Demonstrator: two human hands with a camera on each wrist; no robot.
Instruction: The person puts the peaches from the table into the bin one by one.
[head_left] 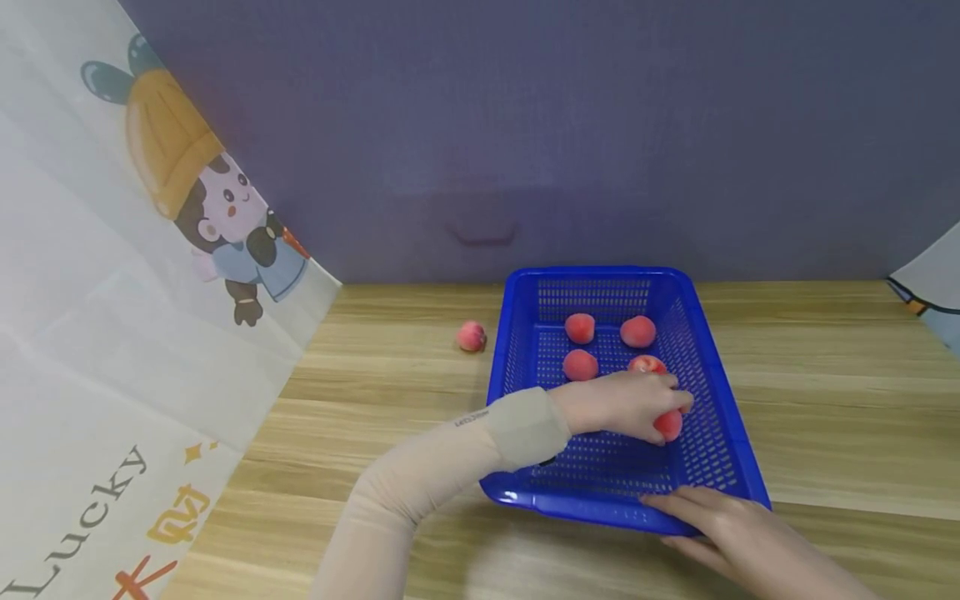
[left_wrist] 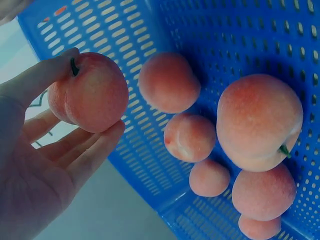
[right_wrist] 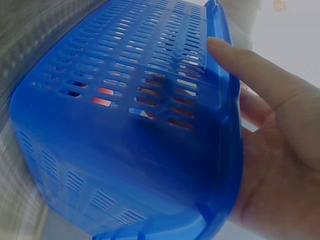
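A blue plastic basket (head_left: 600, 505) with slotted walls stands on the wooden table. Inside it, toward the right, my left hand (head_left: 633, 404) holds a peach (head_left: 667, 426). The left wrist view shows that peach (left_wrist: 92, 92) between thumb and fingers, its short green stem beside the thumb. Several more peaches lie in the basket, among them one at the back right (head_left: 637, 332) and one left of my hand (head_left: 581, 365). My right hand (head_left: 723, 529) grips the basket's near right rim, thumb outside the wall and fingers over the edge (right_wrist: 231, 125).
One peach (head_left: 471, 337) lies on the table (head_left: 390, 375) just left of the basket. A dark blue-grey panel (head_left: 480, 150) rises behind the table. On the left hangs a white printed cloth (head_left: 97, 350) with a cartoon figure and lettering.
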